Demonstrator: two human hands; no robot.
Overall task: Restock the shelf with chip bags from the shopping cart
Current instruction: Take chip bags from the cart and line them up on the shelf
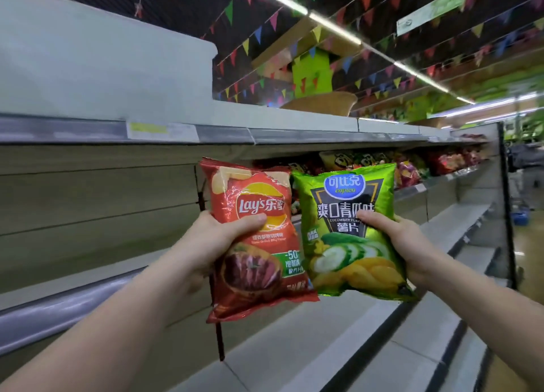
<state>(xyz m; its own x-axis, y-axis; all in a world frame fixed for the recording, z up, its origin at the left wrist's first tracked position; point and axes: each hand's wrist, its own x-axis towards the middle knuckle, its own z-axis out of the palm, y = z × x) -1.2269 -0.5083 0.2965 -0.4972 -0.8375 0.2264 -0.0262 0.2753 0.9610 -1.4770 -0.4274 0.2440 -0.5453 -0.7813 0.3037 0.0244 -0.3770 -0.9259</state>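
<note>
My left hand (216,238) grips a red Lay's chip bag (253,268) by its left side, thumb across the front. My right hand (403,244) grips a green cucumber-flavour chip bag (350,203) by its right side, thumb on the front. Both bags are upright, side by side and lifted in front of the grey shelf unit (88,203). The green bag's left edge slightly overlaps the red one. The shopping cart is out of view.
Bare grey shelf boards (338,341) step down below the bags. A shelf edge with a price label (162,131) runs above. Several chip bags (412,167) fill the shelf further right. A basket (321,104) sits on top.
</note>
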